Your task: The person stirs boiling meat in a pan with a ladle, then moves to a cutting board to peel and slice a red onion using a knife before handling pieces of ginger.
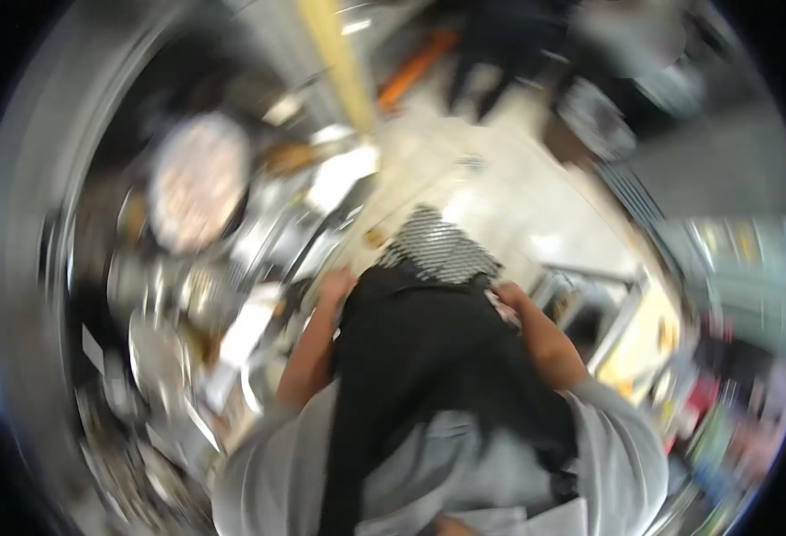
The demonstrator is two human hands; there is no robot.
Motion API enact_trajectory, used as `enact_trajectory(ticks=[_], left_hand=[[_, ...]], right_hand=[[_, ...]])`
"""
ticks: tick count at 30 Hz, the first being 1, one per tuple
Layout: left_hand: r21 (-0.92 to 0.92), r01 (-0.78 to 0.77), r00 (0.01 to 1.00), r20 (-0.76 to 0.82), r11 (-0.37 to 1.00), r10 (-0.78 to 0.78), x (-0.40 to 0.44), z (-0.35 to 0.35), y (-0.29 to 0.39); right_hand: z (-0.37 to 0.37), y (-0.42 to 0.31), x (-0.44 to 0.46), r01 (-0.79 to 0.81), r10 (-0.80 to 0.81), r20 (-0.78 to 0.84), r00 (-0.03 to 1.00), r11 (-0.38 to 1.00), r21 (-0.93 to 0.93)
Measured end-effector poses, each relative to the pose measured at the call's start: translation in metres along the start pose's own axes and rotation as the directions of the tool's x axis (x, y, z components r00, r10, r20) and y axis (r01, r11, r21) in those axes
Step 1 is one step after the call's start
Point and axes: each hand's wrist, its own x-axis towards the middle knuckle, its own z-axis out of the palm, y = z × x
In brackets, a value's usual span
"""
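Since blur hides both grips, can't tell if left hand (339, 284) and right hand (510, 299), at the front corners of the black apron (411, 339), hold the grey patterned piece (437, 248) between them; likely mid-handling, any regrip calls for its edges.

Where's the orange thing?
The orange thing is near the top middle of the head view, between the yellow strip on its left and another person's dark legs on its right.

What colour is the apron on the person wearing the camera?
The apron looks plain black; it shows in the head view, though blurred.
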Motion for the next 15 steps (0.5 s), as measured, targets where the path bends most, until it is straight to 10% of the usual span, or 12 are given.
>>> enact_trajectory(ticks=[1, 3, 4, 6, 9, 12, 15], left_hand=[[-0.568, -0.138, 0.99, -0.11, 0.811, 0.091, 0.002, -0.003, 0.005], [-0.816, 0.021, 0.993, 0.084, 0.578, 0.083, 0.0, -0.039, 0.048], [-0.854, 0.069, 0.985, 0.139, 0.516, 0.098, 0.007, -0.041, 0.06], [-0.862, 0.099, 0.962, 0.211, 0.497, 0.175, 0.031, -0.058, 0.092], [-0.862, 0.129, 0.888, 0.32, 0.49, 0.331, 0.033, -0.099, 0.168], [-0.961, 0.189, 0.846, 0.264, 0.203, 0.463, 0.057, -0.108, 0.243], [-0.919, 0.395, 0.67, 0.296, 0.011, 0.681, 0.01, -0.137, 0.356]], right_hand=[[-0.065, -0.047, -0.007, -0.418, 0.356, 0.221, 0.908, 0.802, 0.427], [-0.025, -0.025, 0.049, -0.156, 0.172, -0.045, 0.984, 0.956, 0.25], [-0.025, -0.021, 0.072, 0.044, -0.035, -0.121, 0.992, 0.996, 0.075], [-0.164, -0.11, 0.027, -0.444, 0.445, 0.134, 0.885, 0.725, 0.526], [-0.214, -0.167, 0.002, -0.034, 0.383, -0.355, 0.853, 0.719, 0.694], [-0.236, -0.201, -0.015, 0.323, 0.332, -0.811, 0.481, 0.794, 0.516], [-0.227, -0.189, -0.051, 0.19, 0.526, -0.824, 0.21, 0.805, 0.562]])
